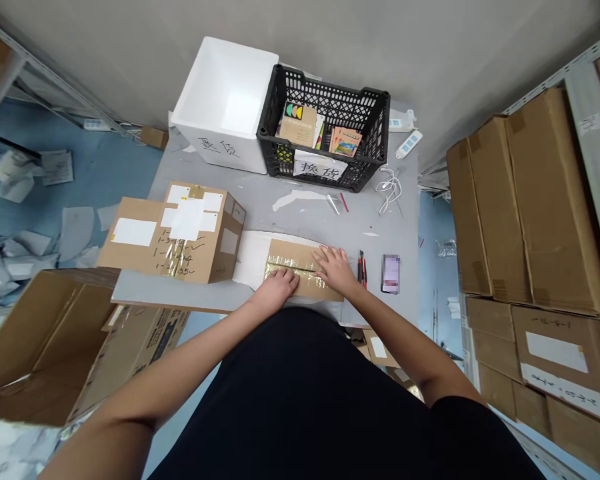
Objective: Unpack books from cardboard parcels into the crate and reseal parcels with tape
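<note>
A flat cardboard box (307,280) with shiny tape and a dark slit along its middle lies at the table's front edge. My left hand (279,288) grips its near left part, with the fingers bent onto the tape and the thumb partly hidden. Across its right end rests my right hand (337,268), fingers spread and lying on the cardboard. Under the box's left side is a white sheet (253,250). Box cutters (362,267) with red and black handles lie just right of my right hand, and beyond them a phone (391,273).
A larger carton (217,233) with labels and handwriting stands on the left. Behind are a white foam bin (220,143) and a black crate (325,177) holding booklets. A white cable (391,187) lies back right. Cartons (520,200) fill the right shelf.
</note>
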A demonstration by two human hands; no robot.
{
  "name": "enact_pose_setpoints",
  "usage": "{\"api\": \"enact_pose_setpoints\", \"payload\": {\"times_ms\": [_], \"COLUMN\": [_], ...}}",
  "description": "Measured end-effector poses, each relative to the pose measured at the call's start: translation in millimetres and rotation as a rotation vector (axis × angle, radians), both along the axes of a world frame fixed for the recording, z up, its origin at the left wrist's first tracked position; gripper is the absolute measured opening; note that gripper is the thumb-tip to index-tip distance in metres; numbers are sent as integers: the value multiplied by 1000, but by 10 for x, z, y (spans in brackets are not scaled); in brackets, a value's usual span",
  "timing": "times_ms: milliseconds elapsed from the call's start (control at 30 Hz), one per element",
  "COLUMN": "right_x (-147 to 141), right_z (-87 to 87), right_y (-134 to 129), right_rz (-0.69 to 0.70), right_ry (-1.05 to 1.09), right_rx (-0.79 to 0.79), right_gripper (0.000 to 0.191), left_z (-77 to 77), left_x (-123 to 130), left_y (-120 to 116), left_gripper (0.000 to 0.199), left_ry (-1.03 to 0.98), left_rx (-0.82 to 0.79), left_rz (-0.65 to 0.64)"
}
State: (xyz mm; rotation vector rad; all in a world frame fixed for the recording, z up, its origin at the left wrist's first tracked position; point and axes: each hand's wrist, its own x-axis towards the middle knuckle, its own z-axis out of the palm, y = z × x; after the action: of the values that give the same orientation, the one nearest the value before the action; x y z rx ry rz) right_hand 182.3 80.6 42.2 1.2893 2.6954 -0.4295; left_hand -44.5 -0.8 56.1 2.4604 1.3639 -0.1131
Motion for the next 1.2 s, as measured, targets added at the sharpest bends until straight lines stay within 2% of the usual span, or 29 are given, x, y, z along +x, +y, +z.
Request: {"api": "enact_pose_setpoints", "payload": {"times_ms": [233, 400, 500, 633, 700, 800, 900, 1000, 1200], "right_x": [-183, -527, -597, -497, -442, -415, -441, -466, -443], "right_z": [8, 45, 90, 214, 294, 407, 484, 520, 539], "right_y": [-59, -156, -153, 43, 231, 545, 764, 836, 846], "right_rz": [17, -104, -135, -88, -62, -24, -17, -31, -59], "right_ry": [-88, -231, -207, -185, -197, -197, -200, -200, -203], "right_rx": [43, 101, 98, -74, -182, -261, -277, -252, -229], "right_gripper": [60, 55, 57, 60, 59, 49, 35, 32, 32], "left_z": [-33, -6, -11, -24, -9, 48, 115, 148, 130], "left_x": [53, 57, 44, 19, 16, 34, 66, 74, 15], "left_y": [-20, -43, -58, -71, -69, -50, -7, 48, 105], "left_gripper": [41, 40, 40, 42, 41, 40, 51, 70, 57], "left_ry": [72, 69, 62, 35, 33, 54, 89, 112, 112], "left_rx": [27, 47, 48, 30, 25, 9, 13, 73, 55], "left_rz": [0, 14, 17, 26, 23, 6, 30, 49, 40]}}
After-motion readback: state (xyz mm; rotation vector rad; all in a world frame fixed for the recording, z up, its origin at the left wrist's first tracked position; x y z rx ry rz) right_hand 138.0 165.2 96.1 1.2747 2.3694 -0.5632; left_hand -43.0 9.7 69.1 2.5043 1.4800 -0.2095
